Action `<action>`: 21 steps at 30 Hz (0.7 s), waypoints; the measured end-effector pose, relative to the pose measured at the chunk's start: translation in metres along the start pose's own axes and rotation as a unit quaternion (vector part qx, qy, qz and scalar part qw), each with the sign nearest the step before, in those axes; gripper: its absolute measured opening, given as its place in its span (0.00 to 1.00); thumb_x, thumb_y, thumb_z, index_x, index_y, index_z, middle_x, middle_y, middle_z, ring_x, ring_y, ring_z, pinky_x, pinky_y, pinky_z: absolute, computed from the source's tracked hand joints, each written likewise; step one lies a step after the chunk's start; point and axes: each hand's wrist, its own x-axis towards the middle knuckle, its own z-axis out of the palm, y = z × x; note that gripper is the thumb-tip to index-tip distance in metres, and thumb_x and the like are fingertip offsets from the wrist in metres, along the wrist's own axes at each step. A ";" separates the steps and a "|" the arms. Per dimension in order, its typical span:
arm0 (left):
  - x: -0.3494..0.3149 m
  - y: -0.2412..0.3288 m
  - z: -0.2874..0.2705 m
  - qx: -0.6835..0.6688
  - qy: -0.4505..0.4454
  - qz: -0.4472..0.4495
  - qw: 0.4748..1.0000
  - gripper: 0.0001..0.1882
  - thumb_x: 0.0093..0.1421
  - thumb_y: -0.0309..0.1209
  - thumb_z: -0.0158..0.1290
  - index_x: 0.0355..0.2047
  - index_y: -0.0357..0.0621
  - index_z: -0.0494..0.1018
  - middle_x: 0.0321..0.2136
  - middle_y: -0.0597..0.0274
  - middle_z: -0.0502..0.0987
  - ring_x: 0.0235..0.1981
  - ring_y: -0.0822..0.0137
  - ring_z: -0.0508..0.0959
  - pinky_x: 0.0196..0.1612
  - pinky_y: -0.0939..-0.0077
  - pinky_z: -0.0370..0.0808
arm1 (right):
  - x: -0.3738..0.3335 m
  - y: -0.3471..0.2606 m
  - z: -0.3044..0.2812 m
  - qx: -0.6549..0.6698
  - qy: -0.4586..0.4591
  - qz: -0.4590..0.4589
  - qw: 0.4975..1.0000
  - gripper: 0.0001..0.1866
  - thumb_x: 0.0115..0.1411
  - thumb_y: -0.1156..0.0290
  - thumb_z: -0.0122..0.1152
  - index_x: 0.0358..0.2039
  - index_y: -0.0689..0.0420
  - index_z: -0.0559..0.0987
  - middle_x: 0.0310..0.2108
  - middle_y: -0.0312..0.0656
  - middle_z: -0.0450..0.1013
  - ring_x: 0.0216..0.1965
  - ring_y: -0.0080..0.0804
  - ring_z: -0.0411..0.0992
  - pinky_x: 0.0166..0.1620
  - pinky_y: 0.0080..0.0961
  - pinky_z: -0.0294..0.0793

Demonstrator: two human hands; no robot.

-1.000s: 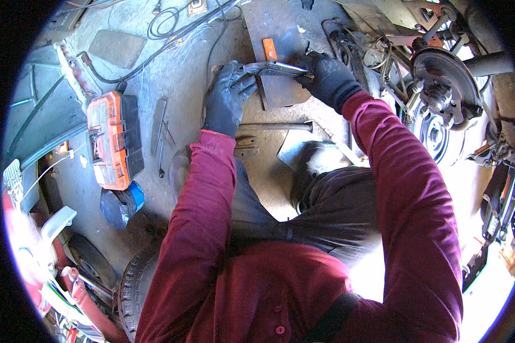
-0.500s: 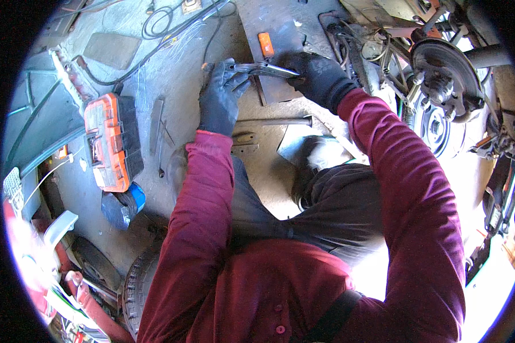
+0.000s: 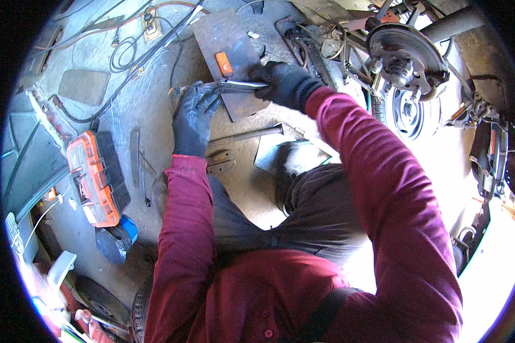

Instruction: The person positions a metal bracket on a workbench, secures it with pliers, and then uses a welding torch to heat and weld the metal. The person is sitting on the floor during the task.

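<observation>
Gloved fingers (image 3: 209,103) of the left hand (image 3: 192,123) curl around one end of the slim metal bar (image 3: 237,86); the right hand (image 3: 285,84) grips its other end, fingertips hidden, over the flat plate (image 3: 214,30). I'd hold both ends steady.

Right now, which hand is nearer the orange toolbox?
Left: the left hand is ahead and right of the orange toolbox; the right hand is farther right.

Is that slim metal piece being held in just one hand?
No, the gloved left hand grips the slim metal piece toward its left side and the gloved right hand toward its right.
</observation>
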 end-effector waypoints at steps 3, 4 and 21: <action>-0.001 -0.002 0.000 -0.015 -0.003 0.004 1.000 0.21 0.75 0.42 0.48 0.59 0.40 0.72 0.57 0.47 0.78 0.59 0.49 0.77 0.67 0.50 0.70 | -0.016 0.031 -0.014 0.170 -0.057 0.081 0.980 0.25 0.62 0.54 0.73 0.55 0.51 0.82 0.53 0.46 0.80 0.55 0.38 0.78 0.59 0.36 0.76; -0.001 -0.003 0.001 -0.017 -0.004 0.005 1.000 0.21 0.75 0.42 0.48 0.59 0.40 0.72 0.56 0.46 0.78 0.59 0.49 0.78 0.66 0.49 0.71 | -0.018 0.042 -0.017 0.209 -0.060 0.103 0.971 0.25 0.63 0.52 0.72 0.56 0.52 0.82 0.54 0.46 0.80 0.55 0.36 0.77 0.61 0.34 0.75; -0.064 0.124 -0.040 -0.003 0.054 0.140 0.989 0.17 0.74 0.39 0.51 0.52 0.38 0.77 0.45 0.48 0.84 0.45 0.52 0.85 0.55 0.49 0.80 | -0.118 0.073 0.143 -0.024 -0.097 0.047 0.994 0.19 0.68 0.56 0.60 0.54 0.52 0.83 0.47 0.47 0.81 0.48 0.47 0.79 0.50 0.42 0.78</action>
